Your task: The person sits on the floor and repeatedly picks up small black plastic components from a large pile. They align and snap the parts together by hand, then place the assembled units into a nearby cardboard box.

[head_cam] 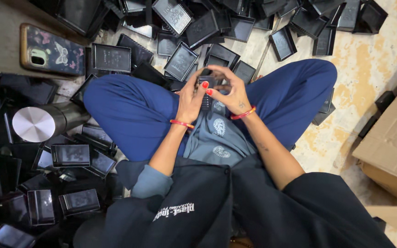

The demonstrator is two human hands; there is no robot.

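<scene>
Seated cross-legged on floor, small black piece (206,87) gripped between both hands over the lap, at mid-frame. Left hand (190,98) closed around its left side, thumb on top; right hand (231,92) wrapped over the far and right side, fingers curled down — piece mostly hidden, shape unclear. Black trays (181,61) heaped just beyond the knees and at left. Phone (51,50) far left, metal cylinder (37,123) left, cardboard box (391,142) right.

Packing workshop floor, heaps of black plastic trays (111,57), cardboard box (391,138)
</scene>
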